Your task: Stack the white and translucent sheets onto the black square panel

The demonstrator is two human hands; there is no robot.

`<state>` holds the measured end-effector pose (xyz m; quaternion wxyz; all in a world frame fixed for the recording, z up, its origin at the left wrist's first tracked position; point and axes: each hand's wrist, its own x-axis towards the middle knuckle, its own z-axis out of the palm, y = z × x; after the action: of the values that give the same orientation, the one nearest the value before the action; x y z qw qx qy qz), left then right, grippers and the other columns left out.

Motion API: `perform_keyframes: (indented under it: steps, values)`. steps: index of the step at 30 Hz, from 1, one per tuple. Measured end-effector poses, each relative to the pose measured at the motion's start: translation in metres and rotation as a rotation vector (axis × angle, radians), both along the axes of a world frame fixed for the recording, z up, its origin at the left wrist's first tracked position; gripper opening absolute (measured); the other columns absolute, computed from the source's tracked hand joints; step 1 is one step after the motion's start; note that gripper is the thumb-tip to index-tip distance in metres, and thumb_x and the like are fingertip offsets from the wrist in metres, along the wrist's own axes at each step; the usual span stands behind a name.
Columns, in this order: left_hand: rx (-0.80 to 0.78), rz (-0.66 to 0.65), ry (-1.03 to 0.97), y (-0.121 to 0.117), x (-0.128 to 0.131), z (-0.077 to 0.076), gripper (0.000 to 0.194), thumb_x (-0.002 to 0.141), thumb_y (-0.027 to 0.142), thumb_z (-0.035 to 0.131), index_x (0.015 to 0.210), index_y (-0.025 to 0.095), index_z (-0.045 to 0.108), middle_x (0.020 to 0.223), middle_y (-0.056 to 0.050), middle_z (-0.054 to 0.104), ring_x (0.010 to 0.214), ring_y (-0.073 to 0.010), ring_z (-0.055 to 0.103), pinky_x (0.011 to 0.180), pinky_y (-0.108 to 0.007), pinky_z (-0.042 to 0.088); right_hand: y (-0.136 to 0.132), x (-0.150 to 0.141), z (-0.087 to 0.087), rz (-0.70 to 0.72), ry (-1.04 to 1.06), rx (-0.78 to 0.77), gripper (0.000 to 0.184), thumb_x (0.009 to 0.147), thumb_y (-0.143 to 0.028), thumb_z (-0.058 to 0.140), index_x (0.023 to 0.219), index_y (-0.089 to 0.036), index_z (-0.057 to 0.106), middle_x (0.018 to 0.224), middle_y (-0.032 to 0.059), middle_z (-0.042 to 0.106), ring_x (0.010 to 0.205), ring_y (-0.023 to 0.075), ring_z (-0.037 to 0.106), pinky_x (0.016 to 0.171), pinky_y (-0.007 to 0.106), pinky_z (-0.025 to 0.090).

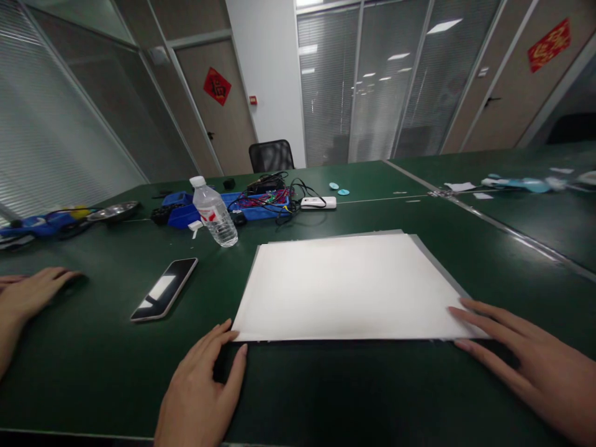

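Note:
A large white sheet (347,285) lies flat on the dark green table (326,385), on top of a grey sheet whose edge shows at the back and right. My left hand (202,388) rests palm down at the sheet's near left corner, fingertips touching its edge. My right hand (526,360) lies flat at the near right corner, fingers spread over that corner. Neither hand holds anything.
A smartphone (164,288) lies left of the sheet. A water bottle (214,212) stands behind it, by blue trays with cables (251,202) and a white device (318,202). Another person's hand (32,292) rests at the far left. A black chair (271,155) stands behind the table.

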<state>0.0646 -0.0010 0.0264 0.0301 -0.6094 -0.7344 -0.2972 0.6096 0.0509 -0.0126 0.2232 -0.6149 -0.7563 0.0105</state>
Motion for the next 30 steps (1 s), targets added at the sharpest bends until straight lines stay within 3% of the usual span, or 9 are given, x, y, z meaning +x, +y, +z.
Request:
perform_keyframes:
  steps: [3,10,16,27,30]
  values:
    - [0.004,-0.033,0.007,0.001,0.000,0.000,0.040,0.092,0.059,0.059,0.108,0.029,0.081,0.133,-0.005,0.079,0.127,-0.0337,0.073,0.114,-0.055,0.055,0.008,-0.002,0.011,0.059,-0.106,-0.006,0.052,0.102,-0.068,0.045,0.141,-0.046,0.071,0.154,-0.0042,0.061,0.133,0.0341,0.066,0.118,0.065,0.049]
    - [0.021,-0.011,0.036,0.000,-0.001,-0.001,0.046,0.095,0.058,0.056,0.119,0.026,0.078,0.131,-0.007,0.080,0.122,-0.0327,0.075,0.109,-0.051,0.059,0.024,-0.015,0.032,0.101,-0.081,-0.041,0.059,0.100,-0.070,0.047,0.137,-0.035,0.076,0.150,0.0043,0.065,0.129,0.0382,0.068,0.113,0.065,0.053]
    - [0.028,-0.054,0.098,0.000,-0.004,-0.004,0.050,0.096,0.057,0.056,0.127,0.025,0.079,0.133,-0.007,0.079,0.126,-0.0332,0.074,0.110,-0.053,0.059,0.022,-0.015,0.027,0.152,-0.056,-0.059,0.056,0.103,-0.062,0.046,0.146,-0.036,0.069,0.161,-0.0005,0.053,0.148,0.0363,0.052,0.125,0.064,0.040]
    - [0.073,-0.080,0.149,0.003,-0.011,-0.012,0.042,0.094,0.055,0.060,0.115,0.028,0.085,0.129,-0.003,0.081,0.122,-0.0315,0.076,0.111,-0.050,0.060,0.019,-0.004,0.004,0.145,-0.075,-0.077,0.052,0.104,-0.059,0.046,0.151,-0.045,0.063,0.166,-0.0053,0.047,0.152,0.0347,0.046,0.131,0.061,0.032]
    - [0.070,-0.057,0.135,0.004,-0.010,-0.012,0.044,0.094,0.056,0.059,0.113,0.028,0.086,0.126,-0.003,0.082,0.123,-0.0319,0.076,0.110,-0.049,0.061,0.013,0.000,-0.001,0.171,-0.112,-0.039,0.058,0.101,-0.062,0.051,0.157,-0.048,0.054,0.169,-0.0064,0.042,0.154,0.0346,0.044,0.131,0.063,0.030]
